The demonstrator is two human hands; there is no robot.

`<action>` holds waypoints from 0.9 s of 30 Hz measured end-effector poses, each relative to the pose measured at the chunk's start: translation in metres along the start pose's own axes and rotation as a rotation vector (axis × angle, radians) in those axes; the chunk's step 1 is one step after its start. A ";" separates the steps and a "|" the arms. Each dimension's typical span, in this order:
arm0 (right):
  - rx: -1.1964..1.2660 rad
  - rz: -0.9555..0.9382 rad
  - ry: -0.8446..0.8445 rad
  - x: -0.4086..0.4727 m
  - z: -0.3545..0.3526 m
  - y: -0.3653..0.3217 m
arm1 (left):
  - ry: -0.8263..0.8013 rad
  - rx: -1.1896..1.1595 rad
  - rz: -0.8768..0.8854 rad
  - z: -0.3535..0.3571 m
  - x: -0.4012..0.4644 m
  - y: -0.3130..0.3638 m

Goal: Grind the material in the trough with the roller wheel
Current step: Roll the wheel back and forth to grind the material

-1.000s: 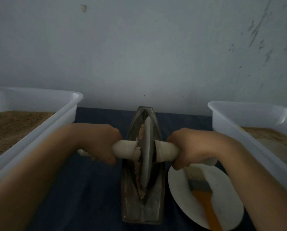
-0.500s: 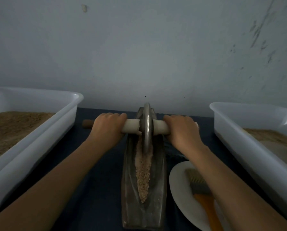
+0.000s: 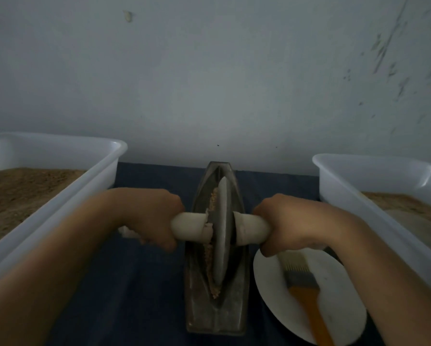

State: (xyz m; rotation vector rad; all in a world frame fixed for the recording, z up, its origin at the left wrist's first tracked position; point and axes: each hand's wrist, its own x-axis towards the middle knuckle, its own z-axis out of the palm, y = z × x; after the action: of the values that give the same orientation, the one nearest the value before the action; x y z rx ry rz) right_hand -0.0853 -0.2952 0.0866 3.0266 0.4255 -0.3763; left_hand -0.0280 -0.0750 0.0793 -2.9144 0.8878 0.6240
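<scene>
Head view looks down on our two hands working the roller wheel (image 3: pixel 222 231), a thin grey metal disc standing on edge in the groove of the trough (image 3: pixel 215 318), a long, dull metal boat that tapers to a point at its far end. Our left hand (image 3: pixel 157 217) has its fingers curled tight round the pale, smooth handle (image 3: pixel 189 227) on the left of the trough, and our right hand (image 3: pixel 288 222) is wrapped the same way round the handle's other end on the right of it. We judge the grinding to be in mid-stroke, with the wheel sitting about halfway along the trough. The material (image 3: pixel 212 199), a coarse tan, grainy meal, shows as a narrow strip along the wheel's left face, beyond the handle and again towards the trough's near end; it looks only partly broken down. The next move calls for even downward pressure from both sides so the disc stays upright in the groove and rolls over the meal heaped at the near end. Left of the trough stands a white plastic tub (image 3: pixel 104 171) of brown powder; right of it stands another tub (image 3: pixel 339 176), and a white plate (image 3: pixel 339 310) carries an orange-handled brush (image 3: pixel 302 278).
</scene>
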 end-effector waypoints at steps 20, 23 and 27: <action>-0.122 0.147 0.706 0.067 0.037 0.026 | 0.879 0.295 -0.141 0.024 0.060 -0.010; -0.074 0.126 0.546 0.054 0.030 0.023 | 0.693 0.218 -0.166 0.019 0.048 -0.008; -0.045 0.086 0.194 0.030 0.015 0.011 | 0.416 0.195 -0.092 0.013 0.024 -0.004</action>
State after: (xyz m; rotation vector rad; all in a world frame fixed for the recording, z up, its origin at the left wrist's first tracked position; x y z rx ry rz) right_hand -0.0574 -0.2989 0.0649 3.0351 0.3085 -0.0667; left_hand -0.0126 -0.0829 0.0573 -2.9255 0.7810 -0.0802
